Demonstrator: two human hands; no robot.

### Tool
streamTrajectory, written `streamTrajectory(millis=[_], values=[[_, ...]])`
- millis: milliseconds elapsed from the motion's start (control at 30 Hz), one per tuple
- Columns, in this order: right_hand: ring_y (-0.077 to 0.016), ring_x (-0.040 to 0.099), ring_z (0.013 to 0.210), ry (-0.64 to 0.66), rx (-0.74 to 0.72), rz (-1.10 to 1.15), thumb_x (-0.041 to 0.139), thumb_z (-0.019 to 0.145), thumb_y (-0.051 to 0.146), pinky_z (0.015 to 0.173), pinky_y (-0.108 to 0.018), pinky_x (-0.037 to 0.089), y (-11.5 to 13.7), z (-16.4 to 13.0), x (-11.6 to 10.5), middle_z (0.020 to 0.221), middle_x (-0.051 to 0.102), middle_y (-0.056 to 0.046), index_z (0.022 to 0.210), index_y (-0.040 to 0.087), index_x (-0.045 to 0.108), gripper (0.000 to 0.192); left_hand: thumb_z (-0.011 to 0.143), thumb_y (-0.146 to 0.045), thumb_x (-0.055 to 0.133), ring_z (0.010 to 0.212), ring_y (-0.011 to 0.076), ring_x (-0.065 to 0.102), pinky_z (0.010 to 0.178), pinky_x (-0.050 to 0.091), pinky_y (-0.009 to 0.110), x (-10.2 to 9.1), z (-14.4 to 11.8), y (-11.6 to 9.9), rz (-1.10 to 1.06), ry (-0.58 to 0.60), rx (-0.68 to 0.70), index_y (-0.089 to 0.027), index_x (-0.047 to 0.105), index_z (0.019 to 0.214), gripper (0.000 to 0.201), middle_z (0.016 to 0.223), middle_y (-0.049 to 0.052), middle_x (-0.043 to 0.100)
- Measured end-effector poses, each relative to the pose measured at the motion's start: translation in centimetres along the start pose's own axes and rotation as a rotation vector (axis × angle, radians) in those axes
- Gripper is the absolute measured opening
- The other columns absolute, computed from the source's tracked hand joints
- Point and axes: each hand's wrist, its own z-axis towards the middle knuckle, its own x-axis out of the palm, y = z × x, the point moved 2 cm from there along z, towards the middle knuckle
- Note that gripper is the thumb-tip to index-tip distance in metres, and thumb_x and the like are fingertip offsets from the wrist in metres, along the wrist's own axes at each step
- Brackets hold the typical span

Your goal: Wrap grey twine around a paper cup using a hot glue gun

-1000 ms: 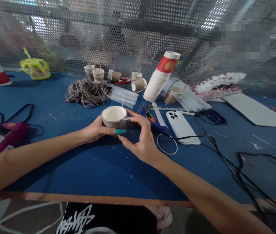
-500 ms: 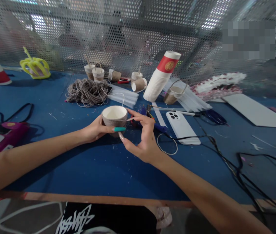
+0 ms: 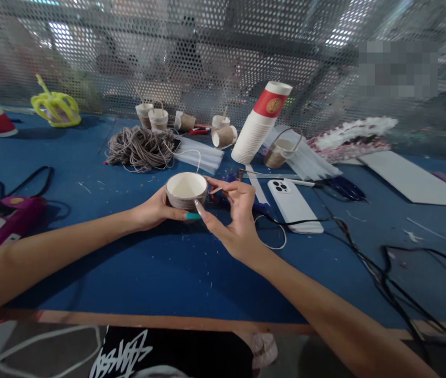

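A white paper cup [image 3: 187,187] with grey cord wound round its outside stands between my hands, its opening toward me. My left hand [image 3: 155,210] is closed round the cup's left side, its thumb with a long teal nail lying across the lower front. On the other side, my right hand [image 3: 235,219] pinches the cup's right edge, with the thumb against the front wall and a finger at the rim. The right hand's other fingers are bent. The cup's underside is hidden. Behind the cup lies a loose heap of grey cord [image 3: 141,149].
A leaning stack of paper cups [image 3: 255,128] rises behind my right hand. Beside it are a white phone [image 3: 294,206], a small basket-like cup [image 3: 282,152] and black cables [image 3: 368,265]. A magenta glue gun [image 3: 20,215] lies at left. A perforated metal screen [image 3: 207,58] closes the back.
The cup has tilted slightly toward me. My right thumb has moved up the front wall, and my left thumb sits a little lower.
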Motion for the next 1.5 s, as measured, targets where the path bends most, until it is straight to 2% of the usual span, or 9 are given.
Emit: streamTrajectory(millis=[567,1200,1500], values=[[-0.0253,0.055,0.127,-0.012,-0.025,-0.032,0.065,0.086,0.026,0.106,-0.053,0.046,0.26,0.03,0.01,0.126,0.053,-0.009,0.11,0.029,0.034,0.04,0.053,-0.017,0.089,0.096,0.0223,0.064,0.089,0.051,0.036,0.05,-0.07,-0.05,0.018,0.021,0.028,-0.019,0.061,0.113,0.066,0.104,0.007,0.071],[-0.0238,0.054,0.128,-0.006,0.007,0.016,0.062,0.088,0.027,0.108,-0.053,0.045,0.01,0.05,0.02,0.124,0.052,-0.008,0.11,0.03,0.033,0.036,0.053,-0.015,0.089,0.088,0.0191,0.065,0.077,0.054,0.029,0.19,-0.15,-0.14,-0.02,0.029,-0.013,-0.018,0.064,0.108,0.061,0.097,0.005,0.071],[-0.0236,0.054,0.128,0.006,0.022,0.002,0.06,0.089,0.028,0.107,-0.053,0.046,0.28,0.12,-0.01,0.124,0.052,-0.008,0.111,0.03,0.032,0.036,0.056,-0.016,0.087,0.092,0.0213,0.066,0.081,0.054,0.032,0.04,-0.14,-0.05,0.003,0.058,0.002,-0.019,0.064,0.112,0.061,0.101,0.007,0.072]])
